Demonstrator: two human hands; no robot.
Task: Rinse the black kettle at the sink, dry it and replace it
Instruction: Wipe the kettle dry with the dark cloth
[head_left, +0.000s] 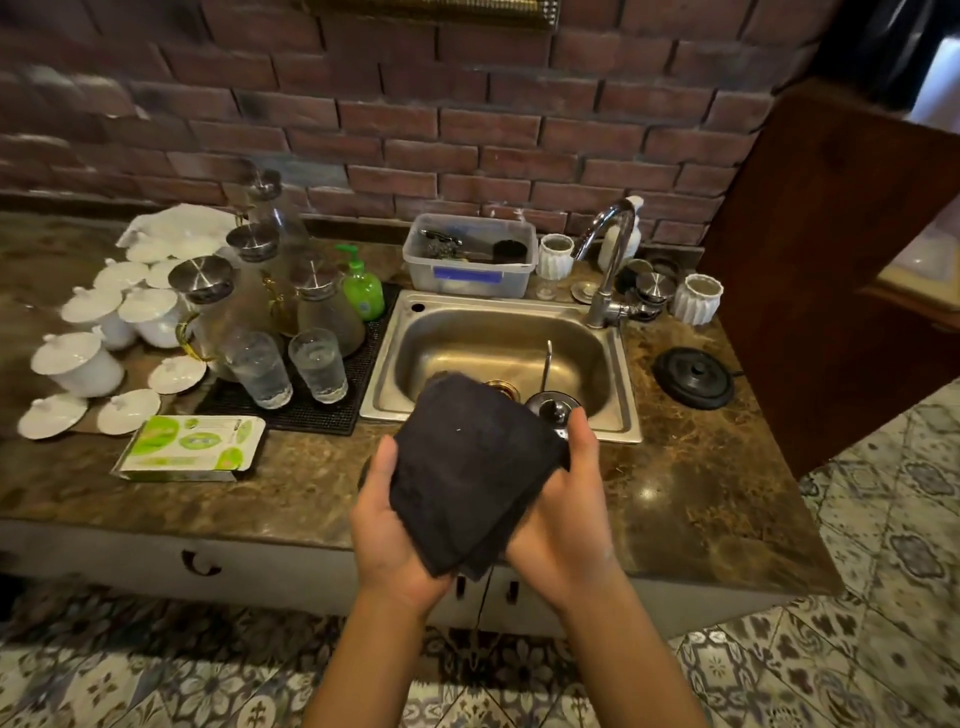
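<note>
A black cloth (467, 467) is being held between the left hand (387, 525) and right hand (569, 512), low in the frame's centre.

The kettle is probably being wrapped inside, unseen; judged rigid, wet, slippery. Its base (693, 376) is sitting at right of the sink (626, 384). No writing is being made out.

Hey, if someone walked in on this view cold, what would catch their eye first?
Front and centre, the left hand and right hand cradle a folded black cloth over the counter's front edge. Behind it lies the steel sink, with white lidded cups crowding the counter at far left.
</note>
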